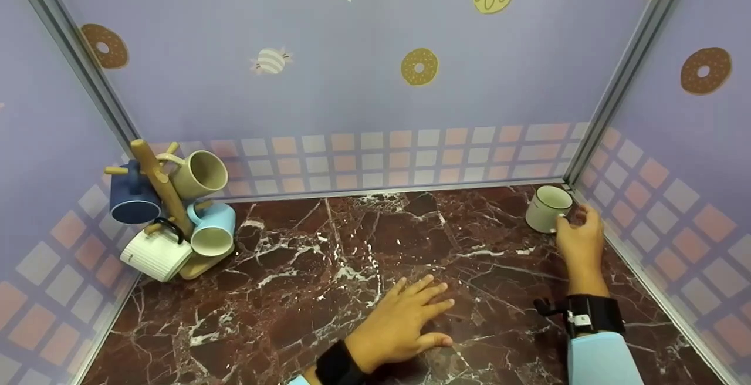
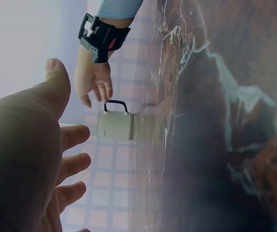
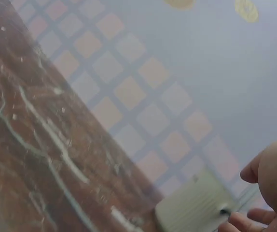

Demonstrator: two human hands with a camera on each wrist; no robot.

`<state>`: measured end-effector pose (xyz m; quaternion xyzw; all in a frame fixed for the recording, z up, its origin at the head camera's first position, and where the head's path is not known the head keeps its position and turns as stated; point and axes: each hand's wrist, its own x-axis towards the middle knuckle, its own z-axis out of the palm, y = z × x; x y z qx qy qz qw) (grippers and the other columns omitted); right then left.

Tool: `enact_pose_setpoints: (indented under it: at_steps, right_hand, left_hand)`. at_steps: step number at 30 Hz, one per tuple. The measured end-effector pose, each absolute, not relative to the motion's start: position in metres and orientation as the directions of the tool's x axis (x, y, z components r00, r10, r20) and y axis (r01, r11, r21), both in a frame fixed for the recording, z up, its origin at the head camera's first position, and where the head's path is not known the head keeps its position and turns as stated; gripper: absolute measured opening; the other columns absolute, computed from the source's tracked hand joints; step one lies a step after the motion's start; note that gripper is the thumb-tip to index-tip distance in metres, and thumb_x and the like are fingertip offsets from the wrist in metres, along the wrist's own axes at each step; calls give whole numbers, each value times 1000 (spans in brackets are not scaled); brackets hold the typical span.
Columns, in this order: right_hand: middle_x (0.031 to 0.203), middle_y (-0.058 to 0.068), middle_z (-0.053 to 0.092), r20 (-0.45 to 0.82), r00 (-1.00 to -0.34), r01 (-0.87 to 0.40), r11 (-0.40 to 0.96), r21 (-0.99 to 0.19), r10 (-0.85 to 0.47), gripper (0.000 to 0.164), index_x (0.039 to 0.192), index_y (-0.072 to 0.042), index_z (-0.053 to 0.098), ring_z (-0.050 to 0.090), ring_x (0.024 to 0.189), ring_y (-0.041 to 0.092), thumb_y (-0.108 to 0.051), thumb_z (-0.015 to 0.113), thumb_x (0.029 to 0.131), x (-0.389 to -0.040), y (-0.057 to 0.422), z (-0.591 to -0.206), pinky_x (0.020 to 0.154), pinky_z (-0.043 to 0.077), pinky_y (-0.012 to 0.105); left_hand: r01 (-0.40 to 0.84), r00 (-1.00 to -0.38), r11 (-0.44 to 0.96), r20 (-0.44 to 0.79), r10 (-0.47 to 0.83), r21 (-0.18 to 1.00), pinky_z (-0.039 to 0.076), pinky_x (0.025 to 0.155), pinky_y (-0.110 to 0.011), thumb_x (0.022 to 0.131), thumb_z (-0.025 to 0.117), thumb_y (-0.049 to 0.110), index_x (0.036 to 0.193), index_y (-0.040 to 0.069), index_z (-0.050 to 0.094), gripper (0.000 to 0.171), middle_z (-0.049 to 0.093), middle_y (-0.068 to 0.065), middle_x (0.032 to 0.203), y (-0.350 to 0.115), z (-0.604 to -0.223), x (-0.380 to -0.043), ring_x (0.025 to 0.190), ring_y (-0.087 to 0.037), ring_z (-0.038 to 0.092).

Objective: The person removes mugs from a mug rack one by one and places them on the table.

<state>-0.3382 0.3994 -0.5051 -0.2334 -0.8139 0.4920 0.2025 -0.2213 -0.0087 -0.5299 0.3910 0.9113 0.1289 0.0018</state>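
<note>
A cream mug point(image 1: 541, 212) with a dark rim stands upright at the far right of the table. Its black handle point(image 2: 115, 102) faces my right hand point(image 1: 579, 238). The fingertips are right at that handle, loosely bent, and in the right wrist view the thumb point(image 3: 251, 170) stays apart from the fingers. Low over the front middle of the table is my left hand point(image 1: 405, 323), its fingers spread and nothing in them. In the left wrist view its thumb and fingers overlap the wall, with the mug beyond them.
At the back left, a wooden mug tree point(image 1: 167, 197) carries a dark blue mug point(image 1: 135, 200), a beige mug point(image 1: 202, 174), a light blue mug point(image 1: 214, 226) and a white ribbed mug point(image 1: 154, 254). Patterned walls point(image 1: 375, 109) enclose the dark red marbled table point(image 1: 293, 314).
</note>
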Motion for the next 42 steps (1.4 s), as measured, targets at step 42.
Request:
enact_pose_setpoints:
  at_steps: [42]
  right_hand:
    - [191, 7, 16, 410, -894, -372, 809, -456, -180, 80, 181, -16, 27, 8, 179, 42, -50, 60, 117, -309, 246, -476, 142, 14, 72]
  left_hand:
    - [334, -922, 920, 276, 274, 206, 11, 145, -65, 109, 47, 74, 170, 18, 52, 84, 30, -10, 187, -111, -472, -277, 176, -37, 27]
